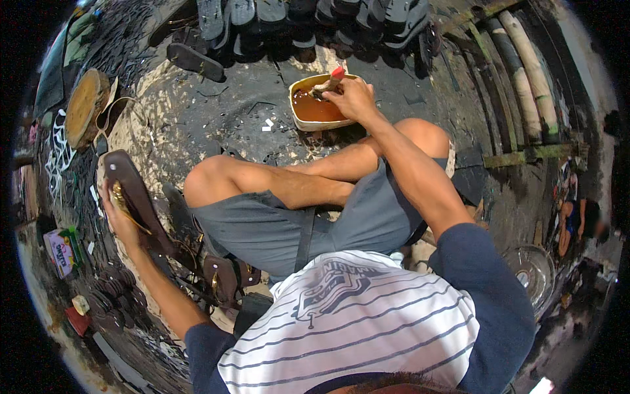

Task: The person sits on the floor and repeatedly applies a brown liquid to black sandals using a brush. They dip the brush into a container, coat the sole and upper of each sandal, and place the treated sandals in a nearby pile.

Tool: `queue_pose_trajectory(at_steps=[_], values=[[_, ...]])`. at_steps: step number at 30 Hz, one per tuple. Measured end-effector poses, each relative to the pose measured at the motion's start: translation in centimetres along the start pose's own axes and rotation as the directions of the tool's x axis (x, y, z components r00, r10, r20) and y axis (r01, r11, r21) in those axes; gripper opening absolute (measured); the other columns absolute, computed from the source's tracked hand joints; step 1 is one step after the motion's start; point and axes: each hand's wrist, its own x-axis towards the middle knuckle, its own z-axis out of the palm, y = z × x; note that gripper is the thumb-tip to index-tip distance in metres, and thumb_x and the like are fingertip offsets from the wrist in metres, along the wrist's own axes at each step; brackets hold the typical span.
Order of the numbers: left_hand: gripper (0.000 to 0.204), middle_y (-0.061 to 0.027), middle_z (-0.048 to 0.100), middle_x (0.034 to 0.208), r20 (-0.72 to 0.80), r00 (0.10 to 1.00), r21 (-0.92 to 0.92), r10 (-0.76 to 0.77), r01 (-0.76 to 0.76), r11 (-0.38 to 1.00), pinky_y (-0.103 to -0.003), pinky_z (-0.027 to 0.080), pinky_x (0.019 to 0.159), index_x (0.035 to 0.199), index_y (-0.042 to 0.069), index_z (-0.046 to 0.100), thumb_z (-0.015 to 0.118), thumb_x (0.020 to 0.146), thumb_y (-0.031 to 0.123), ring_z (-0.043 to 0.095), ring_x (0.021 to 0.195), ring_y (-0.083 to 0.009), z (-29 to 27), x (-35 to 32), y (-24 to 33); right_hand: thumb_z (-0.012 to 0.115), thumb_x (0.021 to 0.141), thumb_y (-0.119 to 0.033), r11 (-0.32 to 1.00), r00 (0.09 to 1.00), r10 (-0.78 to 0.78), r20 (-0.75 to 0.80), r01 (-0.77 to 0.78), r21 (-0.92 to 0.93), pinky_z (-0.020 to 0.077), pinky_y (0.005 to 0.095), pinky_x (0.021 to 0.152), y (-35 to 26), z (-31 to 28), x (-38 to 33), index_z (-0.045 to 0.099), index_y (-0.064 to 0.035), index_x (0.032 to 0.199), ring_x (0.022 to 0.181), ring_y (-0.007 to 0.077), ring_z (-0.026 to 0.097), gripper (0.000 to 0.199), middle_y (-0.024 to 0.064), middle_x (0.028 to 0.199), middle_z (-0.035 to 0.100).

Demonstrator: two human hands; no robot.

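My right hand [356,100] is over the right side of a pale tub [294,115] of amber liquid, on the ground beyond my crossed legs. Its fingers pinch a brush [337,73] with a red end, whose lower part reaches down into the tub. Out to the left, my left hand [121,220] grips the edge of a dark brown sandal [134,192] with a gold strap. My fingers are partly hidden behind it. Closer to my left thigh lie other brown sandals [222,279] with gold trim.
Many dark sandal soles [272,20] are stacked at the far side, with one loose sole [195,61] to their left. A round wooden block [88,108] stands at far left. A slatted wooden rack [518,85] is at right, and another person [581,220] sits beyond it.
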Motion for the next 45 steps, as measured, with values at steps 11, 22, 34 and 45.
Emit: queue_pose_trajectory(at_steps=[11, 22, 34, 45], values=[[0.08, -0.0237, 0.045, 0.154, 0.1, 0.982, -0.067, -0.16, 0.167, 0.984, -0.047, 0.029, 0.119, 0.152, 0.0, 0.043, 0.07, 0.095, 0.049, 0.039, 0.143, -0.037, 4.4, -11.8, 17.0, 0.08, 0.083, -0.034, 0.784, 0.909, -0.415, -0.03, 0.341, -0.518, 0.0491, 0.0479, 0.077, 5.4, -14.1, -0.2, 0.077, -0.0254, 0.111, 0.087, 0.0289, 0.063, 0.03, 0.0049, 0.088, 0.072], [0.059, -0.0123, 0.073, 0.097, 0.419, 0.887, -0.908, -0.197, 0.412, -0.075, -0.039, 0.06, 0.074, 0.115, 0.003, 0.065, 0.05, 0.102, 0.058, 0.072, 0.081, -0.0255, 5.5, -7.2, 29.7, 0.076, 0.096, -0.028, 0.212, 0.962, -0.102, -0.253, 0.27, 0.939, 0.0517, 0.0251, 0.083, -13.4, -17.2, -5.4, 0.07, -0.004, 0.118, 0.09, 0.008, 0.065, 0.033, 0.0027, 0.105, 0.072], [0.065, -0.0115, 0.063, 0.133, 0.385, 0.921, -0.902, 0.055, 0.388, -0.19, -0.044, 0.047, 0.108, 0.14, 0.005, 0.054, 0.05, 0.101, 0.057, 0.06, 0.122, -0.0274, 9.1, -11.1, 31.6, 0.072, 0.095, -0.017, 0.383, 0.829, -0.373, -0.417, 0.547, 0.745, 0.0527, 0.035, 0.085, -18.2, -10.4, -5.5, 0.068, -0.0007, 0.113, 0.098, 0.023, 0.068, 0.025, 0.0127, 0.104, 0.07], [0.066, -0.0168, 0.061, 0.134, 0.386, 0.907, -0.778, 0.168, 0.418, -0.469, -0.049, 0.045, 0.109, 0.139, 0.005, 0.054, 0.041, 0.103, 0.058, 0.06, 0.122, -0.032, 10.8, -10.8, 32.3, 0.071, 0.097, -0.021, 0.411, 0.783, -0.442, -0.437, 0.61, 0.677, 0.0516, 0.0358, 0.092, -16.8, -9.5, -6.0, 0.067, -0.0018, 0.118, 0.106, 0.0207, 0.068, 0.029, 0.0128, 0.112, 0.071]])
